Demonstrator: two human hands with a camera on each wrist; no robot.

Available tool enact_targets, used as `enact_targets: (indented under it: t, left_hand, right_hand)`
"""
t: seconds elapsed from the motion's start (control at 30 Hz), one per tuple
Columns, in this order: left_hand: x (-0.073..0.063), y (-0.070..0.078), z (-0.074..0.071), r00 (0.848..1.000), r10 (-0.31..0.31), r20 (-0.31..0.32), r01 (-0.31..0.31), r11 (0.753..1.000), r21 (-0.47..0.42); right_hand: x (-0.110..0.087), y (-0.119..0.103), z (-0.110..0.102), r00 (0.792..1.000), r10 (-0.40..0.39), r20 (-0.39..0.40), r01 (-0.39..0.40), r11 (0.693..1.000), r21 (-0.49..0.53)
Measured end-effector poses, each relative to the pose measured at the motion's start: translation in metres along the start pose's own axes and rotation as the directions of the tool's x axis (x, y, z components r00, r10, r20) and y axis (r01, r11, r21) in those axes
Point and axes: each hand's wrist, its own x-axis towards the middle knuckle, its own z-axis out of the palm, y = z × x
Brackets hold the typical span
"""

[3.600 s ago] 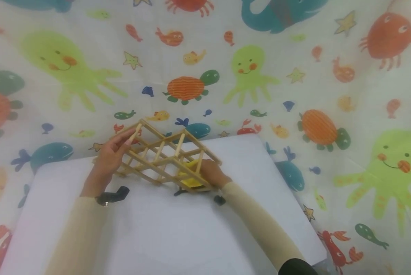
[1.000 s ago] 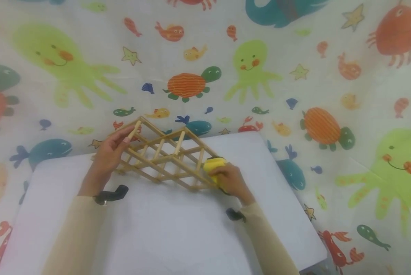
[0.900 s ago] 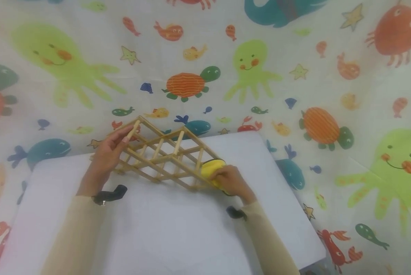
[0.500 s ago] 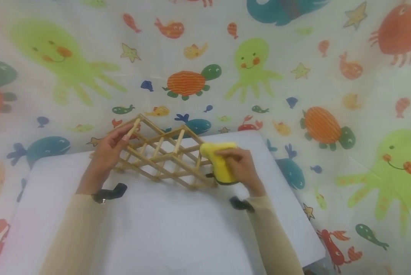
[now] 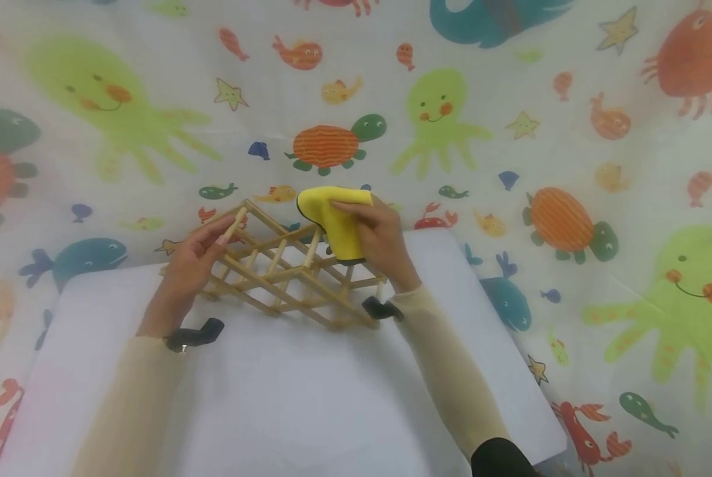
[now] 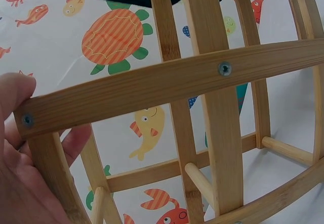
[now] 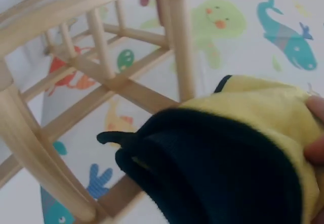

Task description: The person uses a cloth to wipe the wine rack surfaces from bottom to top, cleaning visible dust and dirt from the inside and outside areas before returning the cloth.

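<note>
A lattice rack (image 5: 312, 248) of pale wooden slats and dowels stands on the white table. My left hand (image 5: 181, 275) grips its upper left corner; in the left wrist view, thumb and fingers wrap the end of a screwed slat (image 6: 136, 95). My right hand (image 5: 385, 242) pinches a folded yellow cloth (image 5: 332, 212) with dark edging, at the top of the rack's middle peak. Seen from the right wrist, the cloth's dark underside (image 7: 217, 168) and a small loop (image 7: 112, 137) hang beside the wood. Part of the rack is hidden behind the cloth.
The white tabletop (image 5: 290, 397) reaches from the rack toward me. Behind it hangs a white sheet (image 5: 481, 152) printed with sea animals. Dark wrist straps sit at both sleeves.
My right hand has drawn the yellow cloth out from the rack's lower right end, then lifted it up and left to the middle peak. My left hand keeps its grip on the corner.
</note>
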Motion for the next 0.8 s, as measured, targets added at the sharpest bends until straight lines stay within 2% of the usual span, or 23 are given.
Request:
enact_targets:
  t: [0.17,0.37,0.53,0.63,0.8]
  left_hand:
    - [0.000,0.000,0.000,1.000,-0.011,0.002,0.011,1.000,-0.001]
    - [0.000,-0.002,0.003,0.999,0.035,-0.013,-0.035,0.999,0.001]
    - [0.000,-0.002,0.002,0.996,0.083,-0.021,-0.083,0.996,0.028]
    - [-0.001,-0.002,0.000,0.997,0.069,-0.022,-0.068,0.997,0.030]
    - [0.000,-0.003,0.000,0.999,0.048,-0.011,-0.048,0.999,-0.004]
  right_hand:
    - [0.010,0.010,0.017,0.997,0.061,0.038,-0.058,0.994,-0.088]
    - [0.007,0.032,0.027,0.990,0.135,0.037,-0.121,0.956,-0.266]
    - [-0.003,0.041,0.021,0.982,0.185,0.033,-0.163,0.925,-0.345]
    - [-0.013,0.049,0.014,0.977,0.211,0.038,-0.181,0.905,-0.384]
    - [-0.035,0.062,0.002,0.962,0.273,-0.008,-0.248,0.861,-0.444]
